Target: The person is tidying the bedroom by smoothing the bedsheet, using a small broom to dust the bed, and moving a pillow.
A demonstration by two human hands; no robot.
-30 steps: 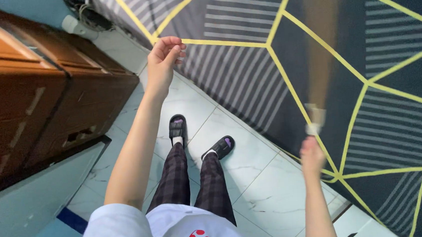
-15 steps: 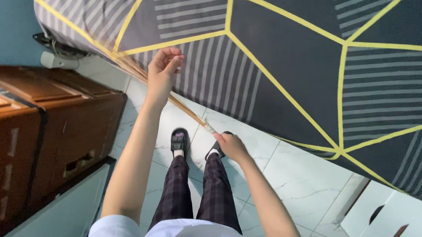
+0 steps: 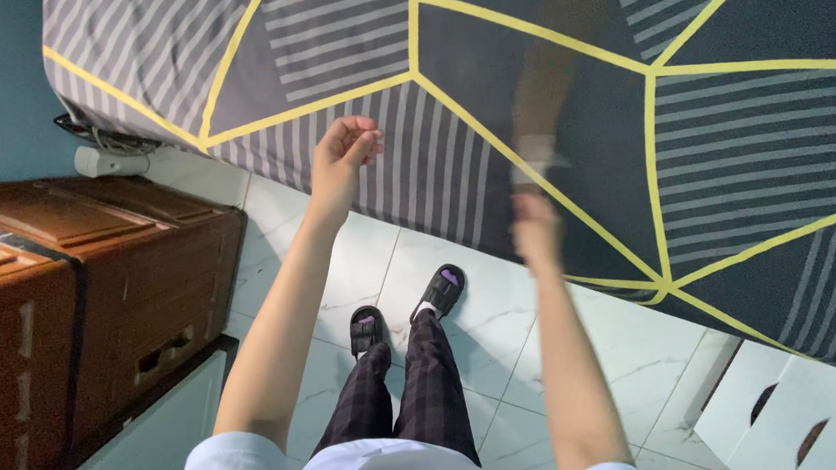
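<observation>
Standing beside the bed (image 3: 727, 121), a person's right hand (image 3: 535, 231) clenches a blurred stick broom (image 3: 550, 85), its bristles above the dark, yellow-lined sheet. Farther along the bed's edge, the left hand (image 3: 344, 156) pinches that sheet. A hard sweep could likely pull the fabric from those fingers.

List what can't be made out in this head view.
- Brush in the right hand: motion blur smears it; its grip is unreadable.
- Left hand: curled fingers hide whether it pinches the bedsheet.
- White box: cut by the frame edge.
</observation>
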